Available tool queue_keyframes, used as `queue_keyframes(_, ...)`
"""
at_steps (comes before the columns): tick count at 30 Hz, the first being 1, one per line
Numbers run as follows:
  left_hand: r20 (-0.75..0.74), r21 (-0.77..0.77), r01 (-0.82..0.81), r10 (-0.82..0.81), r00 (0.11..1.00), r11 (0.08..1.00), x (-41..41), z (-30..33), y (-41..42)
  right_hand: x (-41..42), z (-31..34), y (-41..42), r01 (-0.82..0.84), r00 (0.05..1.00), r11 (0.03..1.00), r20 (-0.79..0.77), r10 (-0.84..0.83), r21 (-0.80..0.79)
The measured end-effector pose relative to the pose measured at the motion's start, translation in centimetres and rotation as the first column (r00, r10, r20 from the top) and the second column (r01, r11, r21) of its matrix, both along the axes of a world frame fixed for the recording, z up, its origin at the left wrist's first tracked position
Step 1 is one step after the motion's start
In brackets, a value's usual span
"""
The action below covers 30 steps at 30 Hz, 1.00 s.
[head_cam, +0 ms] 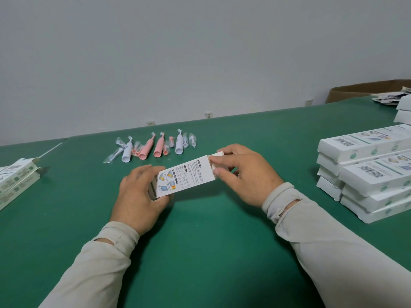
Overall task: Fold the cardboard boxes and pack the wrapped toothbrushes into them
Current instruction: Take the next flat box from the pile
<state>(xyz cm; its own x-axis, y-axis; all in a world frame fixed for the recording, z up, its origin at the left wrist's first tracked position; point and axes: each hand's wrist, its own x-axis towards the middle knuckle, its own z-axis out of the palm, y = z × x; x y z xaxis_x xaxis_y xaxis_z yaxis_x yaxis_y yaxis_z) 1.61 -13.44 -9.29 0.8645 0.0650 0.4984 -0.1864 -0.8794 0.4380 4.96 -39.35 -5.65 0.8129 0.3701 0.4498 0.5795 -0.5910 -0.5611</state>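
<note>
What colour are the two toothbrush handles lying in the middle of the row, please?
The two middle toothbrush handles are pink, flanked by white ones; the head view shows this.

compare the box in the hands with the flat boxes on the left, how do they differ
The box in the hands is opened out into a tube shape; the flat boxes on the left lie collapsed. The held box is gripped at its ends by the left hand and right hand, tilted above the green table; the flat ones rest untouched on it. At the held box the right fingers pinch an end flap; the flat ones' flaps stick out loose. Both are white printed cardboard.
</note>
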Motion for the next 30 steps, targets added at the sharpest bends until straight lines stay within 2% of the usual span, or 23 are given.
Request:
queue_keyframes(4,0.001,0.002,-0.005,0.005,1.000,1.000,0.1,-0.1,0.0,0.1,-0.4,0.3,0.007,1.000,0.998,0.000,-0.007,0.066)
queue_keyframes(8,0.006,-0.002,-0.010,0.010,1.000,1.000,0.1,-0.1,0.0,-0.1,-0.7,0.8,0.008,1.000,0.972,-0.030,-0.001,0.234)
queue_keyframes(12,0.028,-0.038,-0.009,0.010,1.000,0.999,0.0,0.2,0.0,-0.4,-0.6,1.3,0.050,0.997,0.923,-0.077,-0.022,0.381)
queue_keyframes(16,0.035,-0.058,-0.015,0.017,0.999,0.998,0.0,0.2,0.0,-0.6,-0.2,1.7,0.037,0.988,0.831,-0.144,0.052,0.554)
queue_keyframes(22,0.039,-0.042,-0.008,0.009,0.999,0.999,0.0,0.2,-0.1,-0.5,-0.1,1.7,0.090,0.968,0.809,-0.241,0.065,0.580)
queue_keyframes(26,0.041,-0.037,-0.002,0.003,0.999,0.999,-0.1,0.2,-0.1,-0.5,-0.1,1.7,0.142,0.967,0.823,-0.256,0.004,0.549)
queue_keyframes(30,0.039,-0.022,-0.008,0.009,0.999,1.000,0.0,0.1,-0.1,-0.9,0.1,1.7,0.136,0.965,0.821,-0.261,0.016,0.554)
